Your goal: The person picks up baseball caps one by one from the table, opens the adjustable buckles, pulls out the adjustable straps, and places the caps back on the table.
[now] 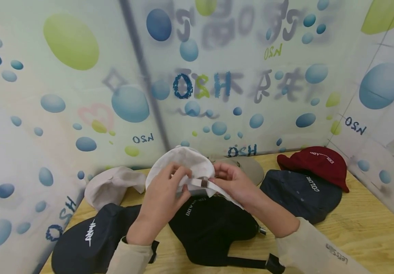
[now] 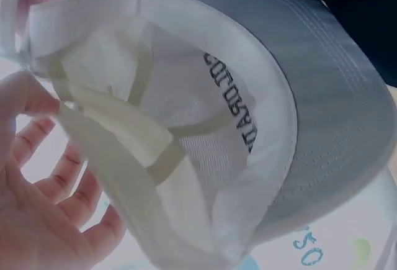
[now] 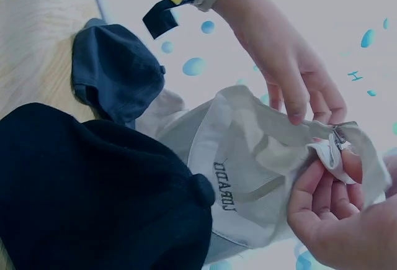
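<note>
A white cap (image 1: 180,158) is held up between both hands, its open underside toward me. Dark stitched lettering (image 2: 232,99) shows inside the crown, and the underside of its brim (image 2: 335,96) looks grey. My left hand (image 1: 164,194) pinches the cap's back edge with thumb and forefinger, the other fingers spread loosely. On the other side, my right hand (image 1: 232,182) pinches the white back strap (image 3: 338,161), whose loose end hangs below that hand. Between the hands sits a small metal buckle (image 3: 338,135) on the strap, next to a brown patch (image 1: 204,183).
Several caps lie on the wooden table (image 1: 371,228): a black one (image 1: 214,228) right below the hands, a navy one (image 1: 94,236) and a cream one (image 1: 108,186) leftward, a tan one (image 1: 251,167) behind, a maroon one (image 1: 315,163) over another navy one (image 1: 296,198) rightward.
</note>
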Available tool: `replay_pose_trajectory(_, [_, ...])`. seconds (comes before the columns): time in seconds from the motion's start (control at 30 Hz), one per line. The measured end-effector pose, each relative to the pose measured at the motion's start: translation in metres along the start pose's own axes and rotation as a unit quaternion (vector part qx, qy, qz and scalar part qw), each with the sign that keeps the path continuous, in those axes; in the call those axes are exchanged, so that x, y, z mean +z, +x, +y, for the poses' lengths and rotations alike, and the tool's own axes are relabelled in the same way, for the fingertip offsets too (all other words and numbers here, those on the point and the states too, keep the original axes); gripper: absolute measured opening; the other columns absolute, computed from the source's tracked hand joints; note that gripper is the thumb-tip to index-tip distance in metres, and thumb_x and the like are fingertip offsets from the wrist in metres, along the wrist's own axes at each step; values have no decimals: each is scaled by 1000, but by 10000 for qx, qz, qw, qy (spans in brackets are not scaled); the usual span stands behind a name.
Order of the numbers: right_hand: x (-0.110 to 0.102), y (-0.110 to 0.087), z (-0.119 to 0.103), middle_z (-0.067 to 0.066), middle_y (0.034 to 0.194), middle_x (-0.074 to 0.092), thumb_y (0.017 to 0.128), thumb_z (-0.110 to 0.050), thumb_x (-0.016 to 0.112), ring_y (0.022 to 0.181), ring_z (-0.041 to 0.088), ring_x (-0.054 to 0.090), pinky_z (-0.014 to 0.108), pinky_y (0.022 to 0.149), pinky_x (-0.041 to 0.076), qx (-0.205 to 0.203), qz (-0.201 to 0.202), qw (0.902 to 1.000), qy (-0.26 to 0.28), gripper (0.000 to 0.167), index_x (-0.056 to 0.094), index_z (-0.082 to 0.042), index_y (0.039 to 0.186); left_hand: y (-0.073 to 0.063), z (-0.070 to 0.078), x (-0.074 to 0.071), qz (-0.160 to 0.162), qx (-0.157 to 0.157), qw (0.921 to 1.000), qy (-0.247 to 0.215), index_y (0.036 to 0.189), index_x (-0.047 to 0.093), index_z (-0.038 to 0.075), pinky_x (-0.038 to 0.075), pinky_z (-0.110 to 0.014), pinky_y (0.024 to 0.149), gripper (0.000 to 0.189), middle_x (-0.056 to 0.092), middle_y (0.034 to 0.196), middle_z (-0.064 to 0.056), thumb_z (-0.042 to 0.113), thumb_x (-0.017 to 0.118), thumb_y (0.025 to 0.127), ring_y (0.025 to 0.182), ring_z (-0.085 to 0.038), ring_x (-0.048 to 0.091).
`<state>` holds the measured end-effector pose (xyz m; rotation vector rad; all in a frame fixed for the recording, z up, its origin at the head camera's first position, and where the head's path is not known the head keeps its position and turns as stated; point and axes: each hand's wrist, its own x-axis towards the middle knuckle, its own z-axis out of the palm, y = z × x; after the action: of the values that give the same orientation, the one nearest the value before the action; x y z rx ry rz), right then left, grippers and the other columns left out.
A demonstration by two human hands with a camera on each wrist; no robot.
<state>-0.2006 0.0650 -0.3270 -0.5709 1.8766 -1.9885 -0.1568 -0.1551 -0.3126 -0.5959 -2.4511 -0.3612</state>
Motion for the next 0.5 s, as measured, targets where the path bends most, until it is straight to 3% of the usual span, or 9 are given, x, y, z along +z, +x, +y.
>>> replay_pose_trajectory(0.2, [-2,-1,1,-5,106,68,99,-7,58,91,11,64,20,77,54,52,27,10000,76,34,51,8,130,-3,-4,0,201,-263,9994,110,106,61,20,49,-26,63,21,54,97,-3,7,65,90,74,-15,52])
replay_pose_trajectory(0.5, [2,3,4,5,109,67,99,-6,58,92,15,63,23,80,54,107,161,9998,-66,31,53,7,126,-4,4,4,49,-892,9916,-935,118,60,15,51,-27,69,21,53,98,-4,8,56,99,81,-14,55])
